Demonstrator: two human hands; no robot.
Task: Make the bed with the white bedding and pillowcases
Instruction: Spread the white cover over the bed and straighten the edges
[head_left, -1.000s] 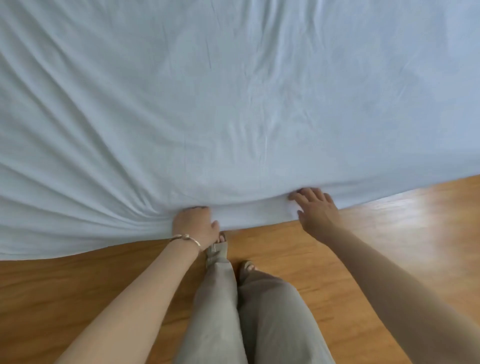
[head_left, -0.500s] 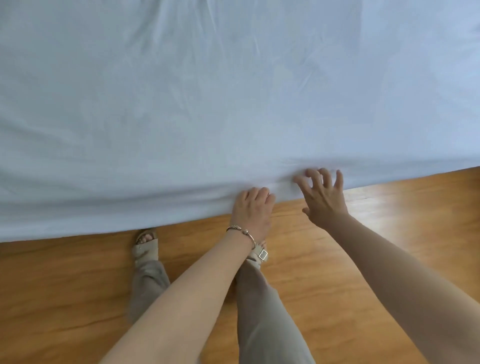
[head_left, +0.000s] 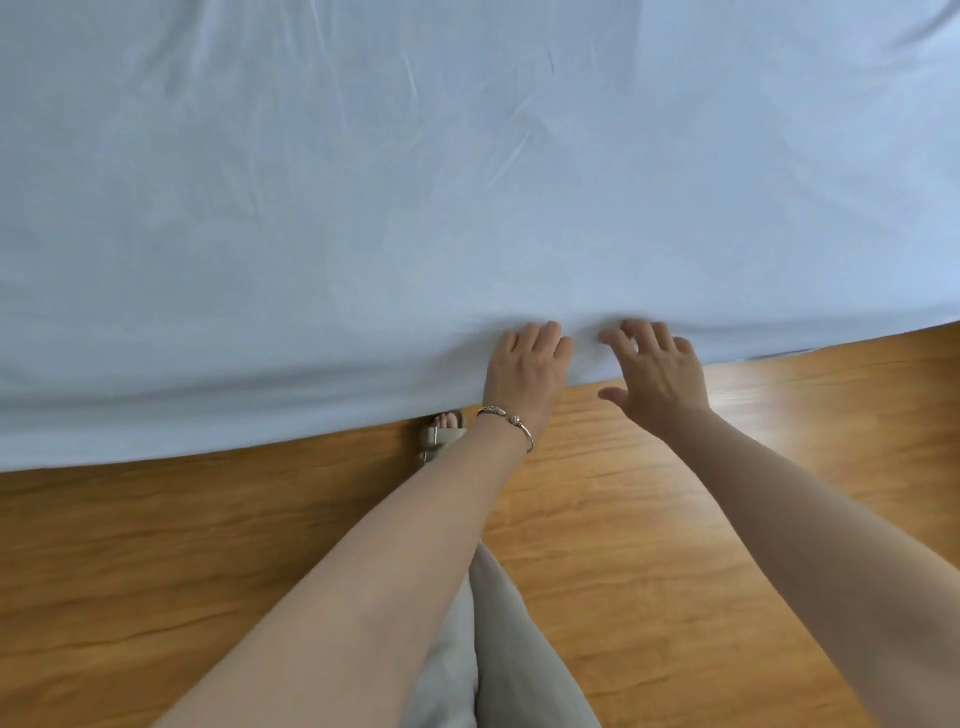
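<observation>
A white sheet (head_left: 415, 182) covers the bed and fills the upper half of the view, its side hanging down toward the floor. My left hand (head_left: 524, 374), with a bracelet on the wrist, presses flat against the sheet's hanging side near the bed's edge. Close to its right, my right hand (head_left: 657, 374) has spread, slightly bent fingers, and its fingertips touch the sheet at the edge. Neither hand holds any cloth. The sheet's surface shows only faint creases.
A wooden floor (head_left: 675, 545) runs along the near side of the bed. My legs in light trousers (head_left: 498, 649) stand close to the bed, one sandalled foot (head_left: 441, 431) partly under the sheet's hem.
My left hand let go of the bunched sheet and slid right to beside my right hand. Both hands now lie flatter on the edge. The deep folds at left have smoothed out.
</observation>
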